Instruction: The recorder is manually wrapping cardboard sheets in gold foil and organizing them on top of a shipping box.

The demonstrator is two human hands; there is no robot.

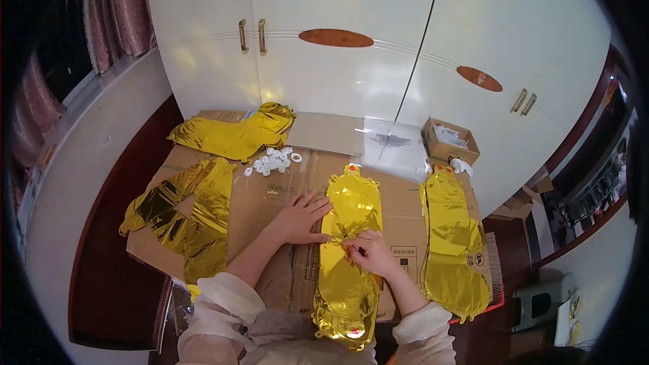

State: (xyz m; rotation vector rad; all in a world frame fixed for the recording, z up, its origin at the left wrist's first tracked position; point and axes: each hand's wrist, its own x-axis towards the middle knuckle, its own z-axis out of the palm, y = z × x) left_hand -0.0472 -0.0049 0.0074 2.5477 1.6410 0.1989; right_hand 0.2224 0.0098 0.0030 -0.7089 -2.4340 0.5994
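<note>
In front of me a flat gold foil balloon (352, 201), two rounded lobes with a narrow waist, lies lengthwise on cardboard. My left hand (297, 222) rests along its left edge, fingers stretched and apart, the thumb reaching toward the waist. At the waist my right hand (370, 251) has its fingers drawn together in a pinch on the foil. Some of its fingertips are hard to make out. The near end of the balloon hangs toward my lap.
Other flat gold balloons lie around: an angular one with a hole (213, 209), one farther back (236, 132), one on the right (454, 230). White ribbon rolls (274, 161) are heaped behind my left hand. A small open box (451, 140) stands at the back right, before white cabinets (331, 74).
</note>
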